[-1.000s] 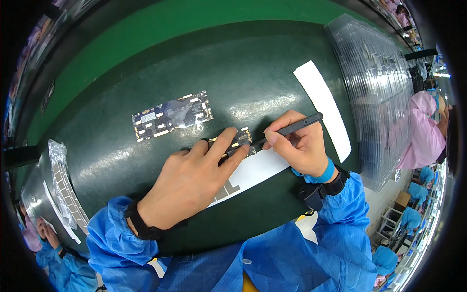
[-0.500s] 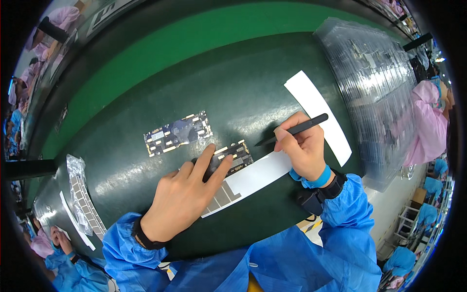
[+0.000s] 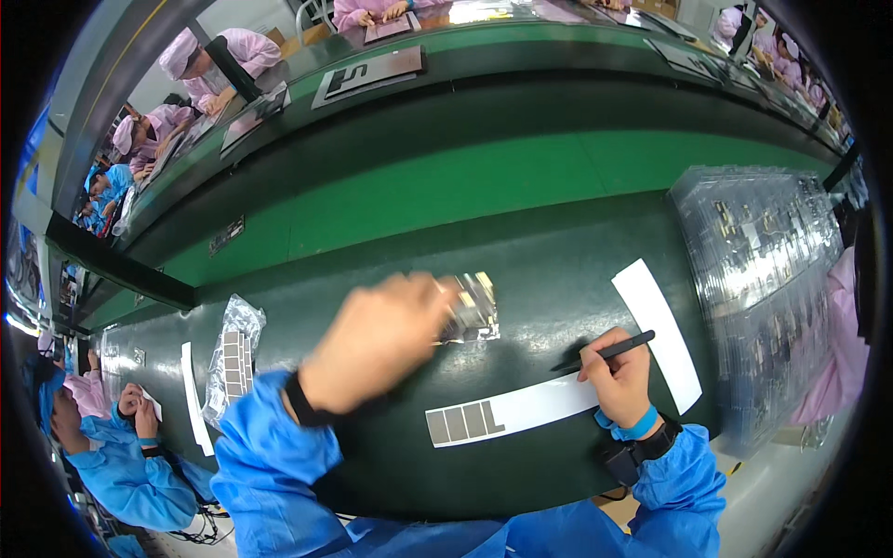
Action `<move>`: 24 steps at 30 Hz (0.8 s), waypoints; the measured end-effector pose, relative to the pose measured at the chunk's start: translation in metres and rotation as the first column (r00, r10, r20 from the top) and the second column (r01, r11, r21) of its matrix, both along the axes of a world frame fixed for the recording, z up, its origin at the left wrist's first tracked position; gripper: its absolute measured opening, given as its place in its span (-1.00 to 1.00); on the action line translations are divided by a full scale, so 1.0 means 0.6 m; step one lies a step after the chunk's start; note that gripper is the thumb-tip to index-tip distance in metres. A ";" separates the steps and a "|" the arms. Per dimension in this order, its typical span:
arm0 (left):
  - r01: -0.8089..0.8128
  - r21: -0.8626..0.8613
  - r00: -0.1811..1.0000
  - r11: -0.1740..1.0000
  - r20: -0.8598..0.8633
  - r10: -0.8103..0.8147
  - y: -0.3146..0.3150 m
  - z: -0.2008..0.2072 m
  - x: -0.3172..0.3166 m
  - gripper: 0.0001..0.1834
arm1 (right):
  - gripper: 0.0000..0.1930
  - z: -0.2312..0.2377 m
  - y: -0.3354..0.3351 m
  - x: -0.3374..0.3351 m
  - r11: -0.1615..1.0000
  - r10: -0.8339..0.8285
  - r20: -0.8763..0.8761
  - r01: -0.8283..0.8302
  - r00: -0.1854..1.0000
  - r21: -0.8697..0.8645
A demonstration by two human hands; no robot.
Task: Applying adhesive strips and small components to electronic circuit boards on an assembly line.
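My left hand (image 3: 386,339), smeared by motion, is over the dark bench; its fingers are too blurred to read. By its fingertips, partly covered, shows a black circuit board (image 3: 476,312) with gold and silvery parts. Whether the fingers grip it I cannot tell. My right hand (image 3: 616,377) pinches a slim black pen-like tool (image 3: 625,345), its thin tip pointing left. The hand rests at the right end of a white strip (image 3: 544,404), which carries several grey rectangular stickers (image 3: 465,422) at its left end.
Another white strip (image 3: 659,339) lies to the right, before a tall stack of clear plastic trays (image 3: 753,298). On the left are a clear bag (image 3: 244,321), a grey sticker sheet (image 3: 233,367) and a narrow white strip (image 3: 194,400). A co-worker in blue (image 3: 126,465) sits at left.
The view has tilted up and shows more of the far benches. My left hand has lifted off the white strip. Of two boards seen before, only one shows now. My right hand keeps its pinch.
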State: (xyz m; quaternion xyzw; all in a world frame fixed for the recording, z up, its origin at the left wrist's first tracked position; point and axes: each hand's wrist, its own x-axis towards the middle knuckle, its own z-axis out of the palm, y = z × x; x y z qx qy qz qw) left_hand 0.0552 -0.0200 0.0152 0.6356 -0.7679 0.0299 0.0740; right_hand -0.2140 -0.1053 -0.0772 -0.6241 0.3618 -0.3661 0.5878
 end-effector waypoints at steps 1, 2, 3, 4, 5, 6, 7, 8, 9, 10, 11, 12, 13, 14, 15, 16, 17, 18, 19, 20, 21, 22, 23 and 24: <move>-0.092 0.025 0.996 0.995 0.019 0.091 -0.027 0.001 0.036 -0.59 | -0.96 -0.001 0.000 0.000 1.000 -0.004 -0.003 0.004 1.000 -0.012; -0.102 -0.026 0.995 0.994 -0.002 0.102 -0.054 0.001 0.073 -0.58 | -0.96 -0.005 -0.002 -0.001 1.000 -0.004 -0.006 0.003 1.000 -0.014; -0.084 -0.069 0.996 0.994 0.014 0.085 -0.080 -0.001 0.116 -0.57 | -0.96 -0.006 -0.001 -0.002 1.000 0.000 -0.009 -0.001 1.000 -0.015; -0.095 -0.088 0.995 0.992 0.032 0.098 -0.095 -0.001 0.153 -0.57 | -0.96 -0.002 -0.002 0.002 1.000 0.010 -0.011 -0.010 1.000 -0.025; -0.094 -0.132 0.995 0.987 0.025 0.098 -0.101 -0.003 0.186 -0.58 | -0.95 0.003 -0.003 0.010 1.000 0.018 0.015 -0.018 1.000 -0.023; -0.153 -0.092 0.986 0.984 0.056 0.159 -0.108 -0.011 0.205 -0.56 | -0.94 0.005 -0.004 0.014 1.000 0.014 0.036 -0.013 0.999 -0.016; -0.171 -0.097 0.982 0.981 0.067 0.178 -0.102 -0.023 0.213 -0.55 | -0.94 0.005 -0.005 0.015 0.999 0.031 0.038 -0.030 0.999 -0.016; -0.173 -0.092 0.981 0.981 0.074 0.180 -0.105 -0.030 0.204 -0.54 | -0.94 0.002 -0.005 0.013 1.000 0.020 0.028 -0.020 0.999 -0.014; -0.154 -0.087 0.985 0.984 0.061 0.160 -0.101 -0.037 0.191 -0.55 | -0.94 0.001 -0.007 0.011 1.000 0.019 0.017 -0.018 1.000 -0.019; -0.136 -0.081 0.989 0.987 0.049 0.140 -0.089 -0.042 0.174 -0.55 | -0.94 0.001 -0.008 0.011 1.000 0.019 0.008 -0.018 1.000 -0.023; -0.141 -0.075 0.989 0.987 0.033 0.144 -0.076 -0.043 0.149 -0.61 | -0.93 0.001 -0.006 0.011 1.000 0.002 0.037 -0.001 0.999 -0.005; -0.111 -0.037 0.994 0.993 -0.029 0.110 -0.062 -0.042 0.122 -0.62 | -0.93 0.001 -0.007 0.005 1.000 -0.016 0.027 0.016 1.000 0.006; -0.051 -0.009 0.993 0.999 -0.105 0.050 -0.048 -0.051 0.107 -0.62 | -0.94 -0.001 -0.012 0.006 1.000 0.005 -0.028 -0.006 1.000 -0.009; 0.001 0.008 0.986 1.000 -0.170 0.001 -0.024 -0.052 0.088 -0.62 | -0.94 -0.001 -0.011 0.003 0.999 0.036 -0.069 -0.038 0.997 -0.028; 0.039 0.060 0.980 0.997 -0.197 -0.026 -0.004 -0.056 0.070 -0.62 | -0.95 -0.001 -0.012 0.000 0.998 0.056 -0.074 -0.057 0.996 -0.019; 0.079 0.110 0.972 0.991 -0.228 -0.053 0.015 -0.061 0.053 -0.61 | -0.95 -0.001 -0.011 -0.002 0.998 0.056 -0.086 -0.057 0.995 -0.010; 0.068 0.146 0.979 0.987 -0.199 -0.038 0.031 -0.064 0.036 -0.61 | -0.95 0.000 -0.008 0.000 0.998 0.057 -0.033 -0.057 0.998 0.006; 0.057 0.075 0.985 0.996 -0.168 -0.043 0.048 -0.080 0.024 -0.61 | -0.96 0.001 -0.009 0.003 0.998 0.062 0.021 -0.063 0.998 0.019; 0.036 0.046 0.989 0.998 -0.142 -0.030 0.061 -0.092 0.013 -0.60 | -0.97 0.004 -0.011 0.005 0.997 0.072 -0.014 -0.072 0.997 0.012; 0.024 0.018 0.992 1.000 -0.126 -0.021 0.068 -0.102 0.000 -0.58 | -0.97 0.007 -0.009 0.003 0.997 0.074 -0.039 -0.073 0.996 0.018; 0.021 0.022 0.988 1.000 -0.153 -0.017 0.072 -0.104 -0.012 -0.58 | -0.97 0.010 -0.008 0.004 0.998 0.051 -0.017 -0.050 0.999 0.024; 0.002 0.049 0.994 0.999 -0.112 0.004 0.077 -0.100 -0.023 -0.57 | -0.97 0.013 -0.009 0.005 0.999 0.028 0.002 -0.028 1.000 0.030; -0.018 0.081 0.997 0.997 -0.072 0.024 0.084 -0.094 -0.037 -0.55 | -0.95 0.013 -0.010 0.000 0.999 0.021 -0.038 -0.020 0.999 0.033; -0.018 0.088 0.995 0.996 -0.100 0.027 0.089 -0.092 -0.048 -0.55 | -0.95 0.018 -0.011 -0.001 1.000 0.005 -0.065 -0.003 0.998 0.027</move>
